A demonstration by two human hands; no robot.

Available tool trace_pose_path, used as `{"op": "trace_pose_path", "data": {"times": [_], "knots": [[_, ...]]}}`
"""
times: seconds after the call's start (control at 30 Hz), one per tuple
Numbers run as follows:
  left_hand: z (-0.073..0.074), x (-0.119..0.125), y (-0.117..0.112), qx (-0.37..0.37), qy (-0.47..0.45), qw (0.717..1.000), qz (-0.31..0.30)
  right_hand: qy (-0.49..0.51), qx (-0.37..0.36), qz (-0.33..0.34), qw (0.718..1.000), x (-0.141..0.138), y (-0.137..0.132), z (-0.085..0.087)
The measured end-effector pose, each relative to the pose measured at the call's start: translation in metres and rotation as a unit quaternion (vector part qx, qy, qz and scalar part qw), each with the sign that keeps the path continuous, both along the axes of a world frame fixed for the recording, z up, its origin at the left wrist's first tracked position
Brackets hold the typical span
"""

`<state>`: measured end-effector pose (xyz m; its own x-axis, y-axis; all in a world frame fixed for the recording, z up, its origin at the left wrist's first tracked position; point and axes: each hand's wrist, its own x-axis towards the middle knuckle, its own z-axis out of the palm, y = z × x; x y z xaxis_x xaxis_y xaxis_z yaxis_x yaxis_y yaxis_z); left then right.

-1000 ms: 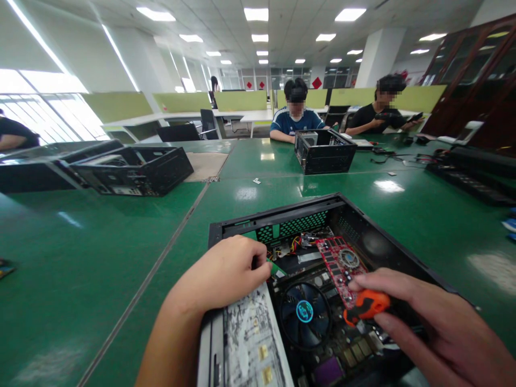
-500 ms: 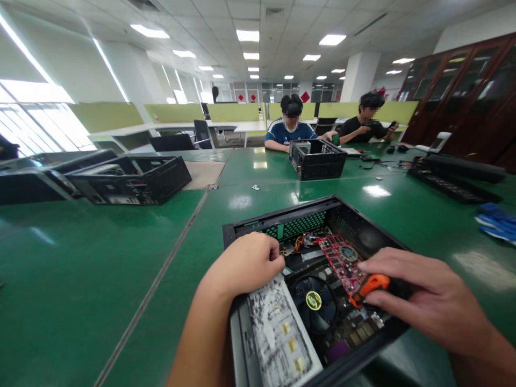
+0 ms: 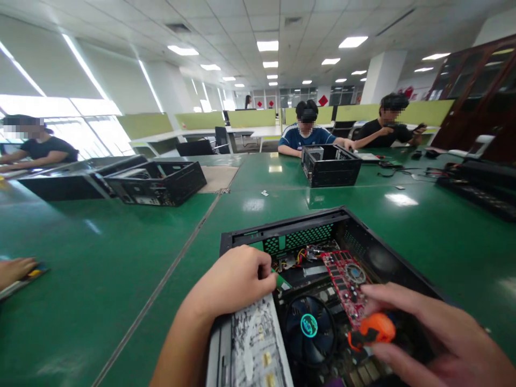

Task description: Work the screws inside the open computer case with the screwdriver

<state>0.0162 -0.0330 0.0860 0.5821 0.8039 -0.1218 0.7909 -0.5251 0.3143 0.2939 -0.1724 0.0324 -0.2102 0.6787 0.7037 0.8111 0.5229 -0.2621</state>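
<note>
An open black computer case (image 3: 282, 228) lies before me. My left hand (image 3: 245, 277) is curled closed over its left side, on the scuffed silver drive (image 3: 258, 338). A small green strip (image 3: 281, 280) shows beside its fingertips; whether they pinch it I cannot tell. Inside the case, my right hand (image 3: 427, 328) has an orange-and-black screwdriver (image 3: 377, 329) between thumb and fingers. Its shaft is not visible. Close to those fingers lies a red graphics card (image 3: 342, 279) with a small round fan. A black CPU fan (image 3: 309, 344) sits between both hands.
Across the green table (image 3: 133, 252) a person in blue (image 3: 294, 134) sits behind another black case (image 3: 332, 166). More open cases (image 3: 161, 183) stand at left. A hand (image 3: 16, 271) reaches in at the left edge. Cables and dark parts (image 3: 479, 183) lie at right.
The view has swung left, bringing another person and a hand in at the left edge. My right fingers are spread wider around the screwdriver. My left hand keeps its place on the case.
</note>
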Motion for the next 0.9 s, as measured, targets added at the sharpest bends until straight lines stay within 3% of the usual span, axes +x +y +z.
{"op": "trace_pose_path", "data": {"times": [0.07,0.17,0.3,0.4,0.5,0.67,0.77,0.9], "knots": [[0.000,0.001,0.000,-0.004,-0.007,1.000,0.017,0.026,-0.008,0.060,0.998,0.003,0.005,0.006],[-0.001,0.001,0.000,-0.024,-0.030,0.999,0.037,0.060,-0.088,0.209,0.972,0.007,0.016,0.016],[0.000,0.000,0.001,-0.051,-0.069,0.995,0.044,0.104,-0.134,0.322,0.932,0.014,0.027,0.006],[0.001,0.001,0.002,-0.051,-0.072,0.995,0.042,0.110,-0.148,0.318,0.930,0.020,0.028,-0.011],[0.002,0.002,0.002,-0.049,-0.067,0.995,0.047,0.092,-0.182,0.294,0.934,0.021,0.028,-0.015],[0.001,0.002,0.001,-0.044,-0.048,0.996,0.060,0.088,-0.139,0.280,0.946,0.013,0.026,0.003],[0.000,0.002,0.001,-0.046,-0.055,0.996,0.059,0.069,-0.084,0.239,0.965,0.007,0.020,0.010],[-0.001,0.002,0.000,-0.037,-0.068,0.996,0.050,0.043,-0.072,0.199,0.977,-0.001,0.013,0.027]]}}
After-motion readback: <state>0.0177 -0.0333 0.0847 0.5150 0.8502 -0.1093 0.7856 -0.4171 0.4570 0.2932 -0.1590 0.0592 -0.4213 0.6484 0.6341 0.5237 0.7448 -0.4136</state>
